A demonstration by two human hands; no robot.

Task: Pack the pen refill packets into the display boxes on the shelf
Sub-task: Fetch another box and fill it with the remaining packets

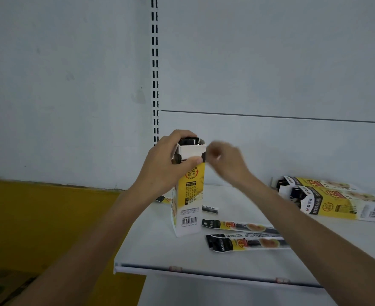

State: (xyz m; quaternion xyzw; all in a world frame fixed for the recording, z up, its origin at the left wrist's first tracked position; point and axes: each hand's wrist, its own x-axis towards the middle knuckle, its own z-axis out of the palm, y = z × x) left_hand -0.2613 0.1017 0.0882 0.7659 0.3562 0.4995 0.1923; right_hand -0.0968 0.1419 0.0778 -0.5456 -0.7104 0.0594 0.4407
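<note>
The display box (188, 202) stands upright mid-shelf (160, 250), dark packet tops (188, 141) at its mouth. The left hand (162, 164) has its fingers wrapped round the top. The right hand (224, 160), at three o'clock, is blurred, so its grasp is unclear. This box looks nearly full, and the loose packets (244, 226) at five o'clock come next. The lying boxes (341, 204) at three o'clock hold packets too.

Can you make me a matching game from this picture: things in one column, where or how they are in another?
Things:
1 standing box
2 right boxes
3 loose packets
4 right hand

States:
a flat near the shelf front
b motion-blurred
c gripped by the left hand
d lying on their sides

Pairs: 1c, 2d, 3a, 4b
</note>
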